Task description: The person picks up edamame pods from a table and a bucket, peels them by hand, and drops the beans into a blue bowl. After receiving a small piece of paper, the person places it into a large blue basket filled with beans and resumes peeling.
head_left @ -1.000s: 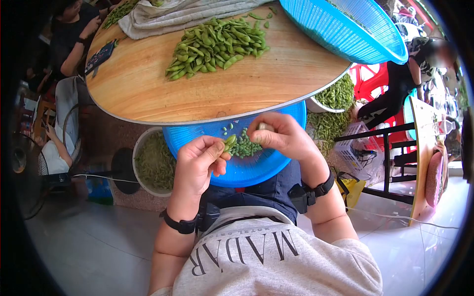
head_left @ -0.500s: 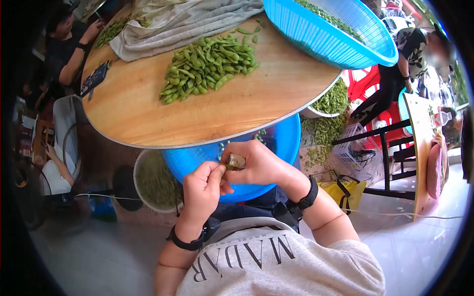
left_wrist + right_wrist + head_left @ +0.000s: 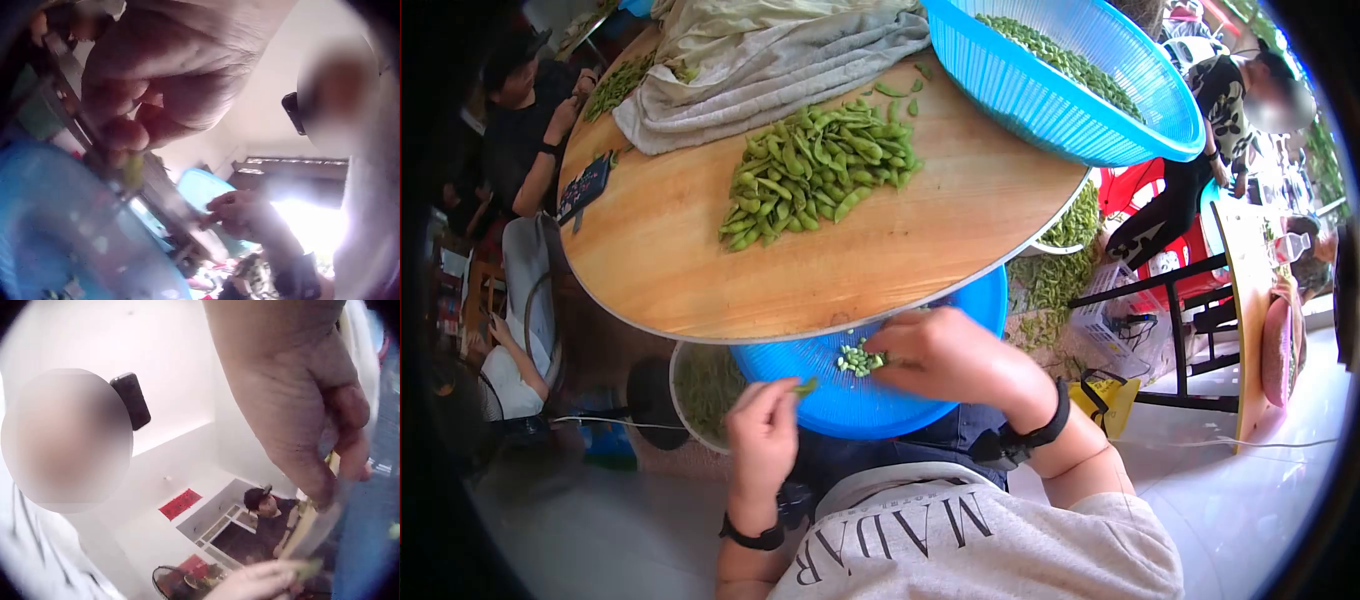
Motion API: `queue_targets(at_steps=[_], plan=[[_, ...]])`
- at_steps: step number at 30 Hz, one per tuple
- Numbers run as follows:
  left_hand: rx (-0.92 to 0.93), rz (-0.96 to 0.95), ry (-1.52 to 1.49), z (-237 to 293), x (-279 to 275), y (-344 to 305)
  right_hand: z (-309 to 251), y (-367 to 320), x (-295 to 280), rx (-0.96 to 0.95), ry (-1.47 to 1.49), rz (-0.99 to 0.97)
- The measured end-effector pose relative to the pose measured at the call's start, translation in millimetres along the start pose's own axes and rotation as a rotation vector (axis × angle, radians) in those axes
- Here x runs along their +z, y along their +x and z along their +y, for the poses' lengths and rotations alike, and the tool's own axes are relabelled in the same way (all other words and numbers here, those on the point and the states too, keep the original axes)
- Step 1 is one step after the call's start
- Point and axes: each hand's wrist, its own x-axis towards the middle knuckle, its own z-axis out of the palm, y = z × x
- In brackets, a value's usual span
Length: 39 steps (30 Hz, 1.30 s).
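Over the left side of a blue plastic basin [image 3: 820, 410], my left hand [image 3: 762, 440] pinches a green soybean pod [image 3: 806, 387] between thumb and fingers. The pod shows blurred in the left wrist view, below the fingertips. My right hand [image 3: 955, 360] reaches over the basin with fingers pointing left, right beside a small cluster of shelled green beans [image 3: 855, 360]. In the right wrist view its fingers [image 3: 319, 487] are bent, and I cannot tell whether they hold anything. The table's edge overlaps the far part of the basin.
On the round wooden table [image 3: 990, 210] lie a heap of pods [image 3: 815, 175], a grey cloth [image 3: 770, 85] and a dark flat device [image 3: 586, 190]. A blue basket [image 3: 1000, 95] of beans tilts at its right. A bucket [image 3: 690, 410] stands left of the basin. Other people are around.
Half a second ago both hands met over the basin. Now they are apart: the left has moved down and left with a pod, the right toward the beans. The table sits lower in view.
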Motion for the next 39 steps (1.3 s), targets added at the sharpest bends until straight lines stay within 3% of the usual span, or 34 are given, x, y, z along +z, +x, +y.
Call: queue_targets(at_steps=[1, 3, 4, 5, 7, 10, 11, 15, 20, 22, 25, 29, 32, 39], plan=[[-0.056, 0.04, 0.104, -4, -12, 1, -3, 6, -12, -0.019, -0.016, 0.03], [0.055, 0.092, 0.461, -36, -32, 4, 5, 29, -30, -0.053, -0.217, 0.147], [-0.064, 0.095, 0.606, -36, -39, 4, 11, 45, -34, -0.008, -0.296, 0.201], [-0.066, 0.196, 0.686, -41, -39, 3, 19, 63, -37, -0.014, -0.345, 0.273], [0.084, 0.251, 0.575, -48, -44, 8, 42, 87, -34, 0.042, -0.513, 0.244], [-0.17, 0.045, -0.261, -17, -36, 13, 50, 101, -32, 0.014, -0.603, 0.158], [-0.077, -0.016, -0.357, -6, -32, 17, 50, 99, -35, -0.025, -0.593, 0.151], [-0.291, -0.184, -0.762, 35, -11, 43, 28, 76, -37, -0.232, -0.266, 0.156], [-0.402, -0.386, -1.23, 36, 26, 54, -1, 33, -20, -0.33, -0.336, 0.086], [-0.393, -0.418, -1.169, 37, 31, 50, -4, 19, -19, -0.303, -0.334, 0.054], [-0.317, -0.362, -1.035, 39, 33, 41, -1, 8, -18, -0.242, 0.017, 0.122], [-0.185, -0.266, -0.816, 48, 32, 27, -6, -12, -20, 0.358, 0.725, 0.011], [-0.122, -0.22, -0.688, 44, 34, 19, -4, -18, -3, 0.408, 0.852, -0.046], [0.35, 0.005, -0.18, 39, 36, 6, -17, -18, 12, 0.434, 0.946, -0.103]])
